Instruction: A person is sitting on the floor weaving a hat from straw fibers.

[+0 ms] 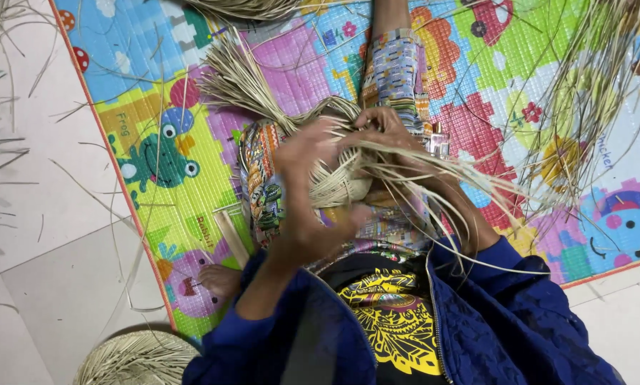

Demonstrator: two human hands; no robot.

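— Woven straw piece (338, 182) sits dead centre in my view, in the lap, over the patterned trousers (263, 185). Do you have it?

— I have it. Where are the hands?

— My left hand (307, 187) is at nine o'clock of the piece, fingers spread and half curled round its woven side, thumb low; it cups the piece rather than pinching it. My right hand (385, 128) is at one o'clock, closed on the bundle of loose strands (434, 175) where they leave the weave.

— Which way do those strands run?

— Long axis goes from the piece out toward four o'clock, fanning over my right forearm in its blue sleeve (505, 285). A second tuft (238, 82) sticks out toward eleven o'clock.

— Which hand is nearer the free ends?

— The right, I judge; the left is on the body of the weave. Whether a single strand is pinched, I cannot tell.

— Anything else around?

— Bright play mat (156, 107) underneath, more straw (584, 93) at two o'clock, a woven round (138, 360) at seven o'clock.
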